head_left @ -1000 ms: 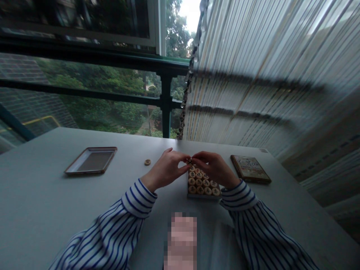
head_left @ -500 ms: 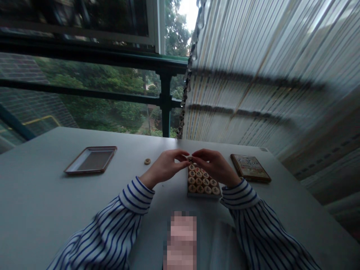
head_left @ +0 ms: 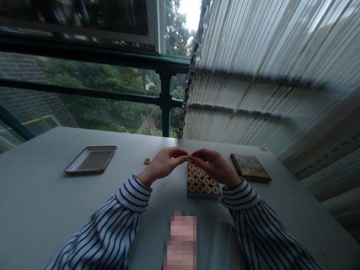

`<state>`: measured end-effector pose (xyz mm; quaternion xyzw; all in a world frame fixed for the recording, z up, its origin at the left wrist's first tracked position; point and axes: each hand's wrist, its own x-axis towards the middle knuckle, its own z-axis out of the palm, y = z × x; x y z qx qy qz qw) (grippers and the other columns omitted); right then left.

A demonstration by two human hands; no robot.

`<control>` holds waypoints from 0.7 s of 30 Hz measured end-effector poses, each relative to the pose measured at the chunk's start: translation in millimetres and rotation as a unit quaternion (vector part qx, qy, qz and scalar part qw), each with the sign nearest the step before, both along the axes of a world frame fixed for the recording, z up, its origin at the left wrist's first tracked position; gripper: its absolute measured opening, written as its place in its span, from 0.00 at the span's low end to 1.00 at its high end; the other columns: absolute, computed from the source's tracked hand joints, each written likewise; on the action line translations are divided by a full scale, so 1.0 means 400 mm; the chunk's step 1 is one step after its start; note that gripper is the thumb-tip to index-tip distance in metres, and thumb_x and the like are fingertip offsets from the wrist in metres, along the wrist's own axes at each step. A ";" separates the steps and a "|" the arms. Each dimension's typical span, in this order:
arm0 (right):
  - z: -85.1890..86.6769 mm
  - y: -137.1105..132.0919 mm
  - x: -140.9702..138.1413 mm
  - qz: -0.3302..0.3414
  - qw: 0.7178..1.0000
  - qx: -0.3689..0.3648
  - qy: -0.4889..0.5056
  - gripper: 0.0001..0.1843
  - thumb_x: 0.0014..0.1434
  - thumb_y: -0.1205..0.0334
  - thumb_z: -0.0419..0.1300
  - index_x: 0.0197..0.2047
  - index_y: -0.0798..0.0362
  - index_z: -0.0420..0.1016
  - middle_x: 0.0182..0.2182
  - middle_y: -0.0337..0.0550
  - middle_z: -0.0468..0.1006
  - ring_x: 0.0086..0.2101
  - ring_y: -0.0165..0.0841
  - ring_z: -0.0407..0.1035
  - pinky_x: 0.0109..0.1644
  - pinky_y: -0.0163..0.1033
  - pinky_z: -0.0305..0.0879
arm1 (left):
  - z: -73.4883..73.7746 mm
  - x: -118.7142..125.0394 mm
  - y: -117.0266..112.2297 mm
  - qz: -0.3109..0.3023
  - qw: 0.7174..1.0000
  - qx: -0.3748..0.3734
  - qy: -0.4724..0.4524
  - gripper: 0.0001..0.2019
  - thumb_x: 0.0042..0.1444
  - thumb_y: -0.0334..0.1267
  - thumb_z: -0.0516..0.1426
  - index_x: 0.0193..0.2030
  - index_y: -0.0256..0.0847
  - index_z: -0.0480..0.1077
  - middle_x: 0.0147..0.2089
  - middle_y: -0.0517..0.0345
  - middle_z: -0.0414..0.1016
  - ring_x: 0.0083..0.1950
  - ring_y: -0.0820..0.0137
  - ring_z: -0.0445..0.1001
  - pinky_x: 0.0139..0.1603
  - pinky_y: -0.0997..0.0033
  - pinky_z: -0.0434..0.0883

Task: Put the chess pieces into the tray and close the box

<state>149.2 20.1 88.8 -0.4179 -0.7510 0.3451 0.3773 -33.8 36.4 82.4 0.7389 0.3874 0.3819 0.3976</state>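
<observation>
A round wooden xiangqi piece (head_left: 190, 158) with a dark character is pinched between my two hands, its face turned toward me. The fingertips of my left hand (head_left: 163, 165) grip its left edge. My right hand (head_left: 215, 167) holds the other side with thumb and forefinger. Just below the piece, the open box (head_left: 203, 195) contains rows of xiangqi pieces (head_left: 199, 181), some with black and some with red characters. My right hand covers the box's far right part. A single loose xiangqi piece (head_left: 147, 161) lies on the table beside my left wrist.
An open shallow lid or tray (head_left: 109, 161) with a brown rim lies on the white table (head_left: 56, 210) at left. A flat box with a printed cover (head_left: 250, 167) is at right. Beyond the table are a green railing (head_left: 165, 95) and a string curtain (head_left: 239, 86).
My left hand has shifted slightly left and up. The xiangqi piece between my hands has risen a little, and its face shows more clearly. The other things have stayed in place.
</observation>
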 end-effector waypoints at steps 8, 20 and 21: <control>-0.001 0.001 0.001 -0.010 1.000 0.015 -0.026 0.13 0.54 0.56 0.56 0.35 0.58 0.73 0.29 0.44 0.76 0.30 0.30 0.70 0.34 0.35 0.66 | -0.004 0.000 0.002 -0.012 0.999 -0.026 -0.020 0.12 0.50 0.40 0.55 0.37 0.34 0.72 0.37 0.51 0.76 0.39 0.69 0.73 0.43 0.66 0.69; -0.015 0.002 -0.006 0.010 0.999 -0.032 0.022 0.14 0.53 0.54 0.56 0.35 0.58 0.72 0.27 0.44 0.76 0.26 0.28 0.70 0.28 0.33 0.65 | -0.012 0.002 0.005 -0.014 0.999 -0.030 -0.025 0.12 0.51 0.41 0.55 0.37 0.34 0.71 0.35 0.52 0.75 0.37 0.69 0.73 0.40 0.67 0.69; -0.015 0.002 -0.007 0.009 0.999 -0.031 0.019 0.14 0.53 0.54 0.56 0.36 0.58 0.72 0.26 0.44 0.76 0.26 0.28 0.70 0.28 0.33 0.65 | -0.013 0.003 0.005 -0.011 0.999 -0.028 -0.023 0.12 0.51 0.41 0.54 0.37 0.34 0.71 0.35 0.52 0.75 0.36 0.69 0.72 0.40 0.68 0.69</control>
